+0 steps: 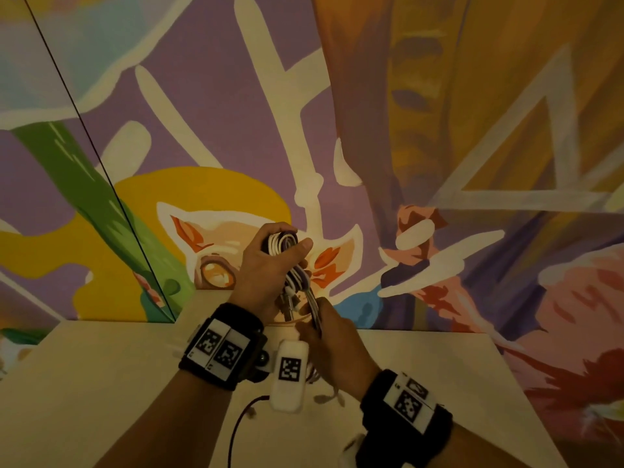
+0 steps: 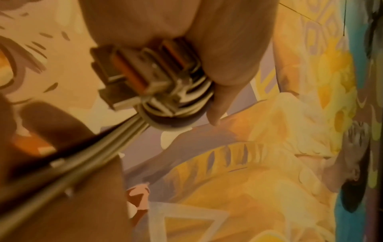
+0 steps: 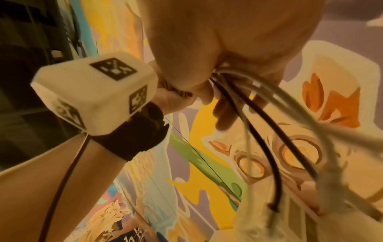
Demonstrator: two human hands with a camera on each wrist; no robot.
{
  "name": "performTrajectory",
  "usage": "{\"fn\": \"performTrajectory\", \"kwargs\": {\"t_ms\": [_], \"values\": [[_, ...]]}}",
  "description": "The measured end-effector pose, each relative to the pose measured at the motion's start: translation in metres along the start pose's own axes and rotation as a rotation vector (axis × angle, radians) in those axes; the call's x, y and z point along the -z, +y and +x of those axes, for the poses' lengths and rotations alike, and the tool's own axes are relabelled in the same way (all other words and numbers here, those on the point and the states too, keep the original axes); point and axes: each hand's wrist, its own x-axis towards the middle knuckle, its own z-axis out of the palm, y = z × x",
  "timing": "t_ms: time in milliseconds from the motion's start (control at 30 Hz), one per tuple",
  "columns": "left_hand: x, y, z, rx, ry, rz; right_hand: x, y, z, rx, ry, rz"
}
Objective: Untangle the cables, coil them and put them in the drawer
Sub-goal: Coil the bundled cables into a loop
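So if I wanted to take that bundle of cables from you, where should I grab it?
Grab the coiled cable bundle round its middle, coming from the right side. The left hand wraps the top loops and the right hand pinches the loose strands below, so only the stretch between them is free.

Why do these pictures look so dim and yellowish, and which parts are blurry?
Head view: low, warm light; the coiled cables in the left hand read fairly sharp, and straight edges bow outward. Left wrist view: the cable bundle is smeared and soft. Right wrist view: the loose strands below the right hand streak with motion.
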Motion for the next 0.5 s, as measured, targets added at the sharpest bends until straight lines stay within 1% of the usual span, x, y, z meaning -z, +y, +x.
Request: {"fn": "performTrajectory", "kwargs": {"t_ms": [33,67,133,167,233,300,367,400,467,500], "values": [[0.004,-0.001,0.0,-0.005,0.004,0.005,0.001,0.003,0.0,0.043,0.036,-0.108],[0.009,-0.002,0.001,-0.013,0.009,0.023,0.004,0.006,0.001,0.115,0.077,-0.309],[0.021,-0.004,0.002,-0.048,0.002,0.083,0.015,0.009,-0.003,0.297,0.185,-0.786],[0.025,-0.006,0.002,-0.067,-0.017,0.126,0.019,0.009,-0.005,0.364,0.204,-0.954],[0.03,-0.008,0.0,-0.095,-0.07,0.205,0.029,-0.002,-0.008,0.515,0.165,-1.149],[0.032,-0.011,-0.002,-0.09,-0.134,0.267,0.042,-0.014,-0.01,0.693,0.08,-1.195],[0.033,-0.014,-0.004,-0.063,-0.218,0.31,0.059,-0.025,-0.007,0.826,-0.072,-1.191],[0.032,-0.014,-0.006,-0.055,-0.269,0.317,0.066,-0.031,-0.005,0.851,-0.123,-1.189],[0.03,-0.016,-0.011,-0.042,-0.368,0.313,0.076,-0.043,-0.003,0.872,-0.142,-1.134],[0.029,-0.016,-0.014,-0.021,-0.407,0.301,0.08,-0.048,-0.002,0.873,-0.143,-1.071]]}}
